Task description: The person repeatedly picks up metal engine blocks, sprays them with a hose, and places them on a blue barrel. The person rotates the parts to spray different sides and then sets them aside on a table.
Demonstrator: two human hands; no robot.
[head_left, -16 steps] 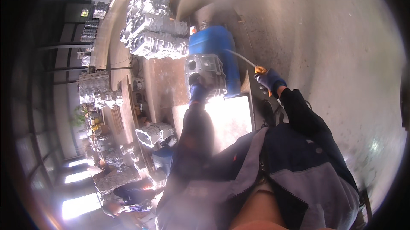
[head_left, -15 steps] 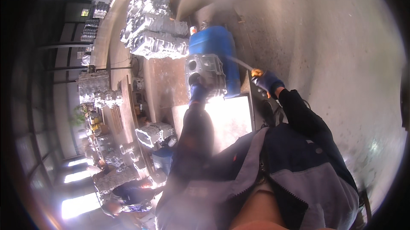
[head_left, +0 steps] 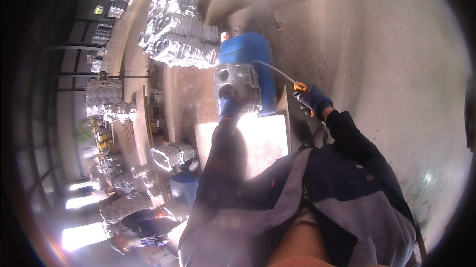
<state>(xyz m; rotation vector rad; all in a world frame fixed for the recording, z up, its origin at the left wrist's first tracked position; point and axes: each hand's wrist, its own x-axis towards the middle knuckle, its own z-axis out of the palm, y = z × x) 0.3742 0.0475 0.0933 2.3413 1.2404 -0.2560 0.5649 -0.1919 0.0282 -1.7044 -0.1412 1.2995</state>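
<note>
A grey metal casting [head_left: 250, 81] with round bores in its face rests against a blue plastic drum [head_left: 270, 88]. My left hand [head_left: 229, 107], in a blue glove, grips the casting by its lower round bore; its fingertips are partly hidden there. To the right, my gloved right hand [head_left: 313, 99] is closed round the orange handle of an air blow gun [head_left: 300, 86]. The gun's long thin bent tube [head_left: 280, 72] reaches left, its end over the drum beside the casting's upper right edge.
A glaring bright flat board [head_left: 267, 138] lies between me and the casting. Many similar castings [head_left: 181, 34] stand stacked at the far left. A loose casting [head_left: 173, 155] and a blue bin [head_left: 183, 185] are at left. Another person [head_left: 144, 227] bends at lower left.
The blow gun's tube end has shifted left and up, nearer the casting. My right hand has moved slightly right and down. My left hand stays on the casting.
</note>
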